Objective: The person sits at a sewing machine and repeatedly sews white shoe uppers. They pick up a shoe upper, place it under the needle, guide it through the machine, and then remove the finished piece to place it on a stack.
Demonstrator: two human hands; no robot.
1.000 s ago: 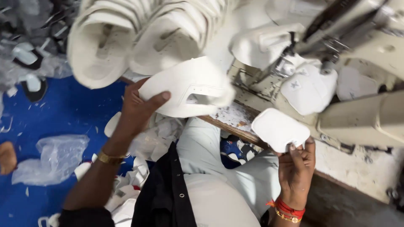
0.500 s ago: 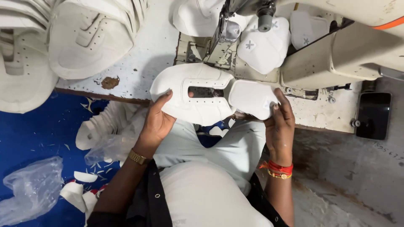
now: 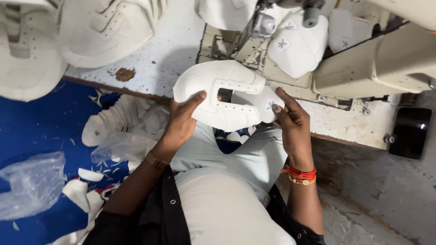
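A white shoe upper piece (image 3: 213, 88) with a slot opening and small perforations is held over my lap at the table's front edge. My left hand (image 3: 181, 122) grips its left side, thumb on top. My right hand (image 3: 290, 120) pinches a smaller white tongue-shaped piece (image 3: 270, 108) against the upper's right end. Just beyond them stands the sewing machine (image 3: 381, 63), its needle area (image 3: 261, 25) above the held pieces.
Stacks of finished white uppers (image 3: 59, 41) lie on the worn table (image 3: 168, 59) at the left. White cut pieces (image 3: 295, 45) rest by the machine. A blue floor sheet (image 3: 36, 131) holds clear plastic bags (image 3: 32, 183) and scraps. A black phone (image 3: 406, 131) lies at the right.
Both hands have brought the large upper and the small piece together in front of the machine; the small piece now overlaps the upper's right end. The camera has tilted down and closer.
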